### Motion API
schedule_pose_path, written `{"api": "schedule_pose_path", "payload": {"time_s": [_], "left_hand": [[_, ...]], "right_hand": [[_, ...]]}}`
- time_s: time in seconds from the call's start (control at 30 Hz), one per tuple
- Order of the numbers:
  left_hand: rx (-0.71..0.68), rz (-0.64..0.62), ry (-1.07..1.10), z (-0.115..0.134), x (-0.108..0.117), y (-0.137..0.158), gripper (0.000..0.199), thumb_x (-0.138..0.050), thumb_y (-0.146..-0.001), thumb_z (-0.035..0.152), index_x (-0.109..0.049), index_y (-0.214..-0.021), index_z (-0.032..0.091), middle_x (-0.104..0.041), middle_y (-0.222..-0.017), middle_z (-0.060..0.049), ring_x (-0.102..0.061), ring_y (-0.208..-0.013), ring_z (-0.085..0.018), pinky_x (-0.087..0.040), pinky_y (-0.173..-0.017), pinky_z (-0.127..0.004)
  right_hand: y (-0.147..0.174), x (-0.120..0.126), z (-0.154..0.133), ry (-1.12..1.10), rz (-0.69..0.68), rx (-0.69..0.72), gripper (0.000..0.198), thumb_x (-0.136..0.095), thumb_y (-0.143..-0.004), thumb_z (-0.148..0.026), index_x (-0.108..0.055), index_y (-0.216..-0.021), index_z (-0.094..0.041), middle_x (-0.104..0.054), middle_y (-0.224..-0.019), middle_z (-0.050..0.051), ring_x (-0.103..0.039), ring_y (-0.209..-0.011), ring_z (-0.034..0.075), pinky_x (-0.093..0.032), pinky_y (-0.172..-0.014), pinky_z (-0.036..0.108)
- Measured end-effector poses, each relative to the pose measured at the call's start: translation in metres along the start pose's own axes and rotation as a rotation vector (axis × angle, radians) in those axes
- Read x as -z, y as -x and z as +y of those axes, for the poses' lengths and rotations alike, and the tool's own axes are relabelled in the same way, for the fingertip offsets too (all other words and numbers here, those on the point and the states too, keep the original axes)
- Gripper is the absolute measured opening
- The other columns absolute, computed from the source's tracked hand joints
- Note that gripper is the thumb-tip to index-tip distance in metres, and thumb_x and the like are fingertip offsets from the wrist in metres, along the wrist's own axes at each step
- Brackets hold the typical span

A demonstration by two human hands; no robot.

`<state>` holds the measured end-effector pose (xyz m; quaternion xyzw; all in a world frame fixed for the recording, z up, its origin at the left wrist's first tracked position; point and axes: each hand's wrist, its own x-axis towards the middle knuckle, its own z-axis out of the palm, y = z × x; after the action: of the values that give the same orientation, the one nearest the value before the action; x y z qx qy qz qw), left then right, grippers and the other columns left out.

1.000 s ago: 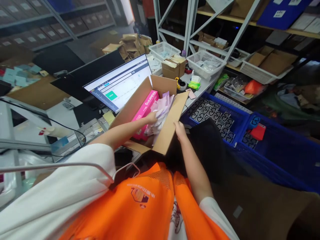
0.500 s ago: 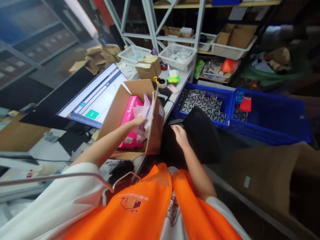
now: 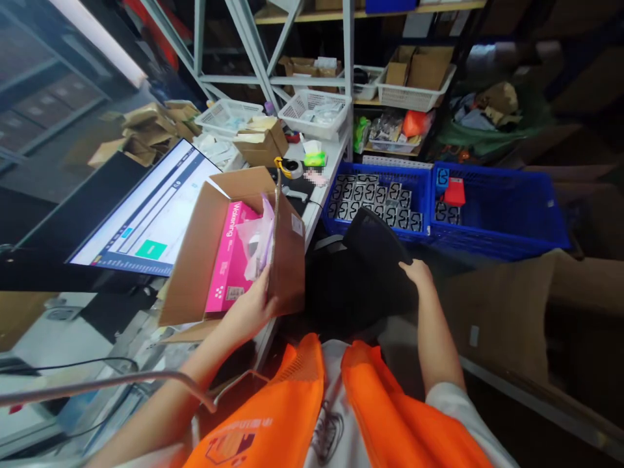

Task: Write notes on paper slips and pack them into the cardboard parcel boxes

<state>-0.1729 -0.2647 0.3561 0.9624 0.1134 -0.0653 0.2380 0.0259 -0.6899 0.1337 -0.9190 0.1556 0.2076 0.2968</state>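
An open cardboard box [image 3: 288,260] sits tilted on the desk edge. Inside it are a pink package [image 3: 228,257] marked "Wakening" and a crumpled translucent plastic bag [image 3: 256,240]. My left hand [image 3: 256,302] grips the near edge of the box, fingers inside and thumb outside. Off to the right, my right hand [image 3: 418,272] is closed on the edge of a black mesh chair back [image 3: 373,237]; the chair stands between the desk and the blue crates. Part of the chair is too dark to make out.
A lit monitor [image 3: 146,214] stands left of the box. Behind it lie a tape dispenser [image 3: 288,168], a small carton [image 3: 262,144] and white baskets [image 3: 316,114]. Blue crates [image 3: 431,208] holding black-and-white packs stand beyond the chair. A large carton [image 3: 497,312] is at right.
My left hand has moved from the plastic bag to the near edge of the box. My right hand has moved right to the far edge of the chair back. The view has shifted right.
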Motion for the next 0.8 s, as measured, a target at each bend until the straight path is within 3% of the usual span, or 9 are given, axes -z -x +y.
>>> {"api": "schedule_pose_path", "payload": {"time_s": [0.1, 0.27, 0.37, 0.5, 0.6, 0.67, 0.73, 0.8], "left_hand": [[0.097, 0.037, -0.086, -0.024, -0.011, 0.003, 0.083, -0.046, -0.087, 0.038, -0.026, -0.162, 0.010, -0.074, -0.100, -0.021, -0.072, -0.089, -0.044, -0.056, -0.084, -0.057], [0.105, 0.280, -0.054, -0.064, -0.012, 0.009, 0.076, -0.044, -0.088, 0.043, -0.038, -0.158, 0.013, -0.071, -0.111, -0.022, -0.071, -0.094, -0.042, -0.055, -0.089, -0.057], [0.165, 0.313, -0.060, -0.067, -0.004, 0.012, 0.078, -0.046, -0.087, 0.046, -0.041, -0.157, 0.013, -0.071, -0.096, -0.017, -0.070, -0.087, -0.039, -0.057, -0.082, -0.050], [0.256, 0.299, -0.148, -0.067, 0.021, 0.011, 0.080, -0.045, -0.085, 0.047, -0.039, -0.158, 0.015, -0.066, -0.075, -0.008, -0.068, -0.075, -0.034, -0.053, -0.071, -0.040], [0.280, 0.268, -0.227, -0.076, 0.040, 0.008, 0.077, -0.045, -0.088, 0.044, -0.035, -0.160, 0.018, -0.070, -0.088, -0.008, -0.068, -0.085, -0.031, -0.052, -0.076, -0.035], [0.319, 0.265, -0.259, -0.080, 0.047, 0.007, 0.075, -0.047, -0.089, 0.041, -0.034, -0.160, 0.020, -0.072, -0.110, -0.011, -0.068, -0.099, -0.031, -0.052, -0.085, -0.035], [0.381, 0.266, -0.268, -0.079, 0.049, 0.007, 0.076, -0.049, -0.090, 0.039, -0.030, -0.161, 0.020, -0.067, -0.130, -0.014, -0.065, -0.112, -0.031, -0.051, -0.094, -0.038], [0.444, 0.263, -0.268, -0.069, 0.047, 0.010, 0.078, -0.051, -0.091, 0.042, -0.027, -0.162, 0.019, -0.064, -0.137, -0.015, -0.063, -0.118, -0.033, -0.050, -0.099, -0.043]], "right_hand": [[0.003, -0.001, 0.005, 0.046, 0.041, -0.030, 0.052, -0.061, -0.088, -0.051, -0.072, -0.118, -0.010, -0.071, -0.113, 0.023, -0.068, -0.109, 0.036, -0.051, -0.091, 0.042], [0.032, -0.001, 0.047, 0.065, 0.115, -0.115, 0.052, -0.059, -0.089, -0.052, -0.072, -0.118, -0.012, -0.072, -0.114, 0.021, -0.067, -0.112, 0.035, -0.051, -0.090, 0.041], [0.051, 0.011, 0.083, 0.087, 0.159, -0.164, 0.050, -0.056, -0.091, -0.052, -0.073, -0.119, -0.014, -0.072, -0.115, 0.020, -0.068, -0.111, 0.034, -0.051, -0.088, 0.040], [0.070, 0.045, 0.138, 0.140, 0.203, -0.228, 0.052, -0.052, -0.092, -0.052, -0.073, -0.121, -0.014, -0.072, -0.114, 0.023, -0.069, -0.108, 0.037, -0.053, -0.084, 0.043], [0.084, 0.073, 0.184, 0.179, 0.251, -0.283, 0.056, -0.049, -0.091, -0.054, -0.073, -0.120, -0.012, -0.071, -0.112, 0.027, -0.068, -0.106, 0.042, -0.054, -0.082, 0.049], [0.097, 0.087, 0.218, 0.212, 0.305, -0.328, 0.060, -0.045, -0.089, -0.055, -0.072, -0.122, -0.012, -0.070, -0.111, 0.029, -0.066, -0.109, 0.046, -0.053, -0.084, 0.057], [0.113, 0.096, 0.255, 0.257, 0.446, -0.331, 0.061, -0.040, -0.087, -0.054, -0.071, -0.125, -0.018, -0.068, -0.114, 0.030, -0.061, -0.118, 0.049, -0.048, -0.087, 0.066], [0.126, 0.102, 0.296, 0.301, 0.706, -0.234, 0.057, -0.039, -0.083, -0.054, -0.072, -0.123, -0.030, -0.064, -0.125, 0.027, -0.053, -0.129, 0.050, -0.044, -0.082, 0.072]]}}
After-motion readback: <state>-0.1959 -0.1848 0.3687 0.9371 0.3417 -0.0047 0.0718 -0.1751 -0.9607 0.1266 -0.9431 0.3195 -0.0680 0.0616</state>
